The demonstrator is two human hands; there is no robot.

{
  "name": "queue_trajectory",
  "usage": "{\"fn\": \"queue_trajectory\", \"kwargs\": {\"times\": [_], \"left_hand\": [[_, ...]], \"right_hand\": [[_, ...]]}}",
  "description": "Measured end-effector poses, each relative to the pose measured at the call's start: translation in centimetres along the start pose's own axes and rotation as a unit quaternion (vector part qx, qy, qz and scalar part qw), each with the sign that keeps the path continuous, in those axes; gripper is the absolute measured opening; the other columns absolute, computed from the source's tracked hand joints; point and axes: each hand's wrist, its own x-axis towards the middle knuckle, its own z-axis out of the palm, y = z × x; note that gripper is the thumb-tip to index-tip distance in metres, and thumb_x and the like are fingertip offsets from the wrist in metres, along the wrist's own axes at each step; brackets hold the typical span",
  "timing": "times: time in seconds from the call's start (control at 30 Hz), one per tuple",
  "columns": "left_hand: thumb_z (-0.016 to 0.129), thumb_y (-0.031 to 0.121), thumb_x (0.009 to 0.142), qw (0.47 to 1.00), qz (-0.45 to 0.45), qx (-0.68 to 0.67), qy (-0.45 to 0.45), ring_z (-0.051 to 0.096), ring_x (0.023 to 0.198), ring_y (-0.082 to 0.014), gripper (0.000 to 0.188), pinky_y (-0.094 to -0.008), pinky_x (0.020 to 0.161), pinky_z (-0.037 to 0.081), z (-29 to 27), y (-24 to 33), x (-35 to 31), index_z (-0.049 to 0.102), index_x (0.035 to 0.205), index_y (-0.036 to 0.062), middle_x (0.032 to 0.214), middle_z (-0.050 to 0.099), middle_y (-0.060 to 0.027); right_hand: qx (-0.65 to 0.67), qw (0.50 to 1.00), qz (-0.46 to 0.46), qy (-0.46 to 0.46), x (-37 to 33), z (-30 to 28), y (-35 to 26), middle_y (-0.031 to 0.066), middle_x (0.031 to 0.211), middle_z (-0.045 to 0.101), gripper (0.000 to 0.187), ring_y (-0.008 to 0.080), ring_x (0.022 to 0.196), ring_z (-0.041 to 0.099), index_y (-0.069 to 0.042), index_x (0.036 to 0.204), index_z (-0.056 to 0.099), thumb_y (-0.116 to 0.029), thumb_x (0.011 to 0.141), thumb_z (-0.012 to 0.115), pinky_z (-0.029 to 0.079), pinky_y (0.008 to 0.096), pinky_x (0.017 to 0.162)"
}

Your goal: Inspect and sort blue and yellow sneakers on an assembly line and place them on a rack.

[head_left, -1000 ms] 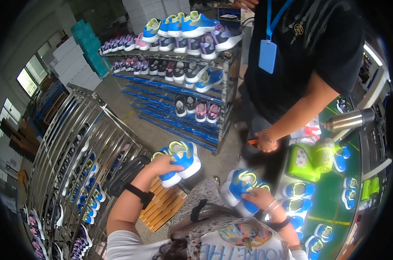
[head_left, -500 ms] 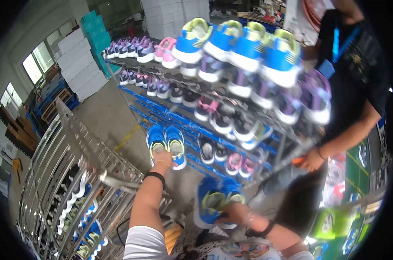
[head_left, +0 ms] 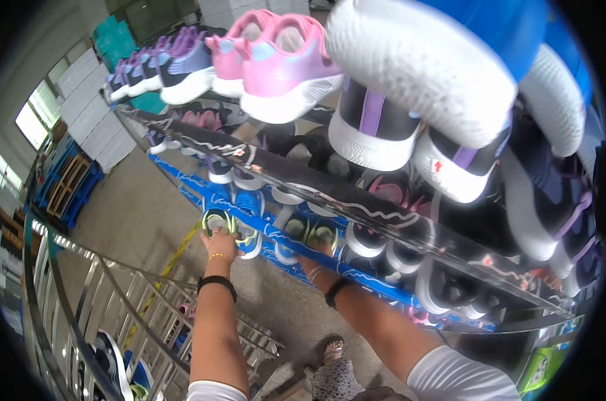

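From far left on my feed, a metal rack (head_left: 119, 281) is curving up the edge, with a few shoes (head_left: 109, 361) lying low inside it. Behind it, pallets (head_left: 65, 180) are leaning together, and white boxes (head_left: 92, 110) are standing stacked beside teal boxes (head_left: 112, 37). A yellow line (head_left: 176, 257) is running along the floor (head_left: 126, 200).

Next, my left grip (head_left: 221, 246) is closing its fingers on the heels of the left pair (head_left: 246, 237), blue with lime collars, toes pointing away at the lower shelves. A blue rail (head_left: 376, 284) is crossing my view of it. Just right, my right grip (head_left: 318, 254) is holding the right pair (head_left: 323, 234) at the heels, lime-edged too; the rail is partly hiding it. I'm not able to tell whether either pair is resting on the slats.

Above, on the black top shelf (head_left: 356, 207), purple shoes (head_left: 188, 70) are lining up, then pink shoes (head_left: 286, 80). Farther right, blue shoes (head_left: 503, 40) are sitting over black-and-purple shoes (head_left: 376, 134). At lower right, something green (head_left: 540, 371) is showing.
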Motion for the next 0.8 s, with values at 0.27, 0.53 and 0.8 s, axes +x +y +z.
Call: {"fn": "queue_trajectory", "kwargs": {"times": [0.27, 0.53, 0.8], "left_hand": [[0.07, 0.029, 0.065, 0.998, 0.04, -0.042, 0.035, 0.033, 0.124, -0.0291, 0.06, -0.0579, 0.1, 0.019, 7.5, 1.1, 6.2, 0.048, 0.119, 0.014, 0.128, 0.045, -0.0107], [0.072, 0.042, 0.061, 0.901, 0.276, -0.329, 0.061, 0.048, 0.099, -0.0379, 0.055, -0.0447, 0.077, 0.042, 2.7, 18.5, -12.1, 0.057, 0.095, -0.0001, 0.105, 0.05, -0.0249], [0.071, 0.024, 0.066, 0.782, 0.365, -0.493, 0.112, 0.033, 0.119, -0.0413, 0.067, -0.0423, 0.097, 0.032, 7.3, 25.5, -9.4, 0.039, 0.121, 0.0034, 0.127, 0.035, -0.0256]], "right_hand": [[-0.482, 0.854, -0.196, -0.001, -7.4, -3.0, -4.4, 0.0193, 0.118, 0.043, 0.053, 0.0361, 0.112, 0.039, -0.013, 0.114, 0.053, -0.029, 0.065, 0.067, 0.029, 0.0483, 0.094], [-0.7, 0.696, 0.09, 0.129, -25.4, -25.1, -3.5, 0.0226, 0.118, 0.039, 0.061, 0.0398, 0.113, 0.035, -0.016, 0.109, 0.052, -0.034, 0.055, 0.076, 0.025, 0.0554, 0.092], [-0.648, 0.759, 0.048, -0.042, -22.3, -29.8, -1.1, 0.0101, 0.104, 0.057, 0.048, 0.0293, 0.097, 0.053, -0.017, 0.106, 0.057, -0.041, 0.066, 0.069, 0.041, 0.0431, 0.078]]}}
